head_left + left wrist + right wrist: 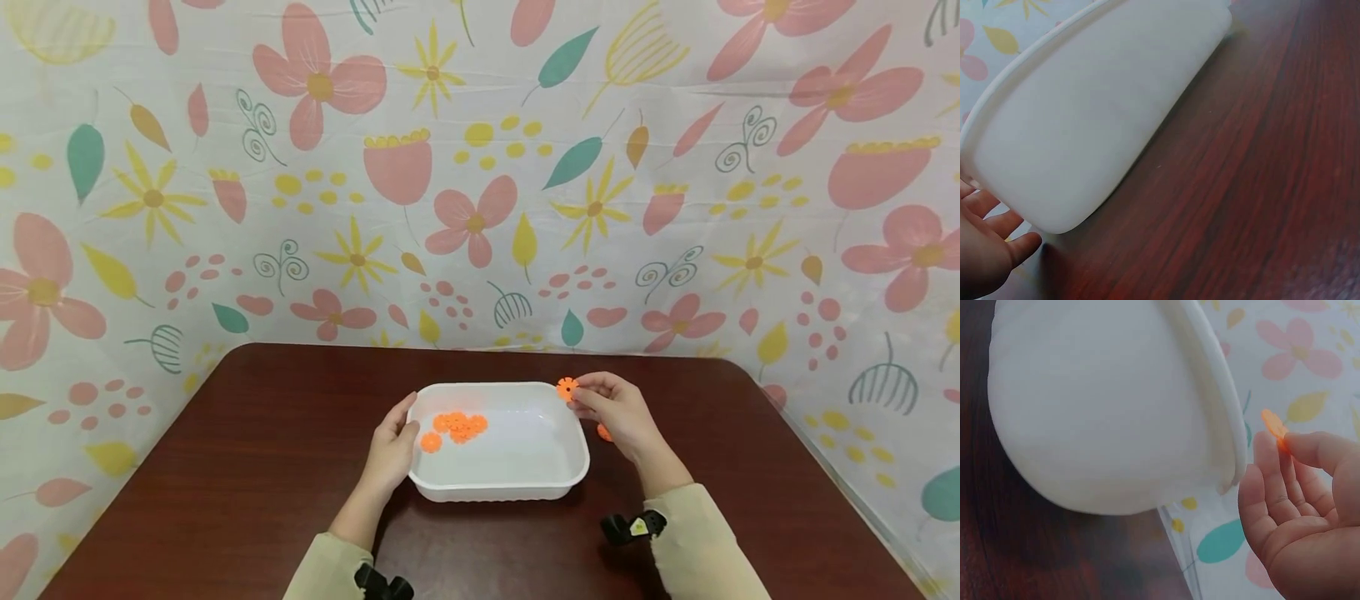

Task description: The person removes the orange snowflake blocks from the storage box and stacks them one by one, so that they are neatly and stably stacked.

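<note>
A shallow white plastic tray (517, 454) sits on the table, with several orange notched discs (460, 427) gathered in its left part. My left hand (390, 450) holds the tray's left end, thumb at the rim; the left wrist view shows its fingers (1005, 224) along the outer wall. Between thumb and fingertips, my right hand (617, 412) pinches one orange notched disc (567, 389) close by the tray's back right corner. Seen from the right wrist, that disc (1274, 425) stands nearly edge-on beside the tray's outer wall (1110, 412).
Another orange disc (604, 432) lies on the table right of the tray, partly hidden by the right hand. The dark brown wooden table (247, 467) extends on both sides. Behind it hangs a flower-printed cloth (480, 208). Black wrist straps (633, 527) are at both sleeves.
</note>
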Motion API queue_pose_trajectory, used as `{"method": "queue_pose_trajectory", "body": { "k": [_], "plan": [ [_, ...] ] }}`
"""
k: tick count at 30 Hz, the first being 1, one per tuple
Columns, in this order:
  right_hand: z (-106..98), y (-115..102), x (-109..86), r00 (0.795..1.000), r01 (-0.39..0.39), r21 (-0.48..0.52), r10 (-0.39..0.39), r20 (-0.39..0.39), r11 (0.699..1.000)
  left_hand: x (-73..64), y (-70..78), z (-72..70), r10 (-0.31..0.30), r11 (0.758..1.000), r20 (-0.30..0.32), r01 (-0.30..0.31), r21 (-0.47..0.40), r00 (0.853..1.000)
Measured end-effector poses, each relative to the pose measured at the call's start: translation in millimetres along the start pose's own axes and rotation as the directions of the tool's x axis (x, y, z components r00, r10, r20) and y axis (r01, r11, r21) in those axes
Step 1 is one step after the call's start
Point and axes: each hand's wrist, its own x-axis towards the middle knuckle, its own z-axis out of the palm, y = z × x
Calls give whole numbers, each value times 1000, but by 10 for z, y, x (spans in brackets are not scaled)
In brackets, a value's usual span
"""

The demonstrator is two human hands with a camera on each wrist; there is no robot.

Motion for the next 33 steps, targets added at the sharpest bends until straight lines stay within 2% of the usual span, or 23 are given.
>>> {"method": "queue_pose_trajectory", "body": {
  "k": [8, 16, 29, 33],
  "plan": [
    [-140, 145, -100, 999, -3, 33, 4, -33, 999, -35, 4, 45, 3, 1000, 2, -3, -4, 1000],
    [-260, 237, -178, 999, -7, 78, 10, -44, 997, -3, -16, 54, -21, 1000, 13, 21, -1, 1000],
    [-431, 412, -215, 994, -12, 175, 31, -104, 985, -14, 26, 14, 6, 1000, 9, -6, 18, 1000],
    [-479, 454, -194, 992, -17, 182, 40, -122, 983, -10, 14, -3, -6, 1000, -3, 6, 24, 1000]
  ]
}}
